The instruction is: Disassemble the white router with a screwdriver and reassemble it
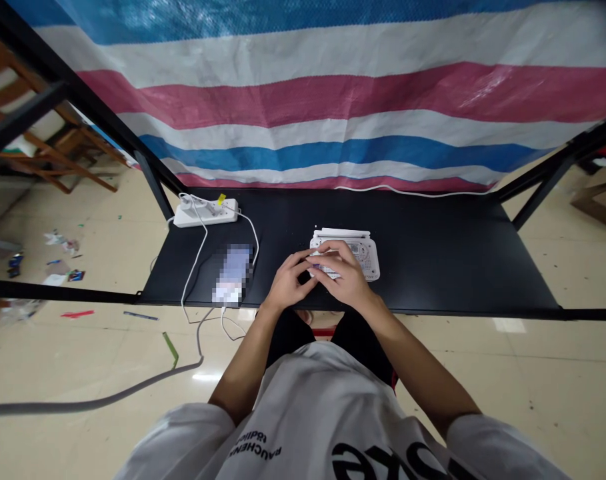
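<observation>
A white router point(372, 261) with a vented underside lies face down on the black table. Its white antennas point(343, 233) are folded along the far edge. Over the router's left part, my left hand point(290, 280) and my right hand point(343, 273) meet with fingertips close together. Between the fingertips shows a tiny purple thing point(315, 266), too small to name. Both hands have fingers bent and closed toward it. My right hand covers the middle of the router, and my left hand is at its left edge.
A white power strip point(207, 212) with plugs and cables sits at the table's back left. Before it lies a phone with a blurred-out screen point(233, 273), a white cable beside it. A striped tarp point(333, 100) hangs behind the black table point(447, 267). Black frame bars flank both sides.
</observation>
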Available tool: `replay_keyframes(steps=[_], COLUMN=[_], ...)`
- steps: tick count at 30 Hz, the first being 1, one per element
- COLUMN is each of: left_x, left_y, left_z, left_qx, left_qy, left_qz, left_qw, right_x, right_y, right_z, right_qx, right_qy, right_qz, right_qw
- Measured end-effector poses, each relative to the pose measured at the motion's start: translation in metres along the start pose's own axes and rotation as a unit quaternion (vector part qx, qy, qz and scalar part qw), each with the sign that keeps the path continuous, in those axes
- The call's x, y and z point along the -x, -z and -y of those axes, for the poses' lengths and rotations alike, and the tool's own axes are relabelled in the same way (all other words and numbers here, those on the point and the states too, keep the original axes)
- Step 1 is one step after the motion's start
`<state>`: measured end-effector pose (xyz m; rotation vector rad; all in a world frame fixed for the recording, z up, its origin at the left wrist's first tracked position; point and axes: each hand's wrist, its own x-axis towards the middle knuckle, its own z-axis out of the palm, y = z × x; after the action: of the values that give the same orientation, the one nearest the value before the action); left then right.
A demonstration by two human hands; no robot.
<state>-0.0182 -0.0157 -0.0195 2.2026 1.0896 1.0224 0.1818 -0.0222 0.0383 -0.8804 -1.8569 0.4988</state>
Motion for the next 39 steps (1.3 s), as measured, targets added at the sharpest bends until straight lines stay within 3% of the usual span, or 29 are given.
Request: replay_keyframes(steps=[10,15,19,24,29,34,39], left_x=[0.0004,0.0005,0.0002,0.0006,0.0004,0.0007,0.0004], left_y=[-0.001,-0.0008,-0.0004,-0.0003,-0.0004,-0.0011,-0.0009], left_z=[0.0012,0.0019,0.0009,0.0003,0.0,0.0016,0.0008], left_qx=[-0.002,-0.007,0.002,-0.003,0.002,-0.001,0.002], left_qy=[0.003,0.0,0.003,0.005,0.004,0.001,0.006], left_qz=[0.001,-0.012,0.0,-0.012,-0.004,-0.011,-0.007], left_qw=[1.0,1.0,1.0,1.0,1.0,1.0,1.0], right_x=[-0.001,-0.0021,-0.0041,-0.0043,-0.0025,-0.0045,-0.005], right_y=[0.0034,0.0051,0.0045,0.0054,0.0041,0.0032,0.0001], right_z=[-0.0011,-0.0025,-0.003,-0.0052,-0.006,-0.0035,-0.0039], right_qx=[-0.004,-0.009,-0.008,-0.015,0.004,-0.018,0.015], right_qy=[-0.011,0.005,-0.004,-0.005,-0.014,0.013,-0.021], right_qz=[0.006,0.052,0.0,0.041,-0.015,0.036,-0.018], right_qw=[1.0,0.999,1.0,0.999,1.0,0.999,0.999])
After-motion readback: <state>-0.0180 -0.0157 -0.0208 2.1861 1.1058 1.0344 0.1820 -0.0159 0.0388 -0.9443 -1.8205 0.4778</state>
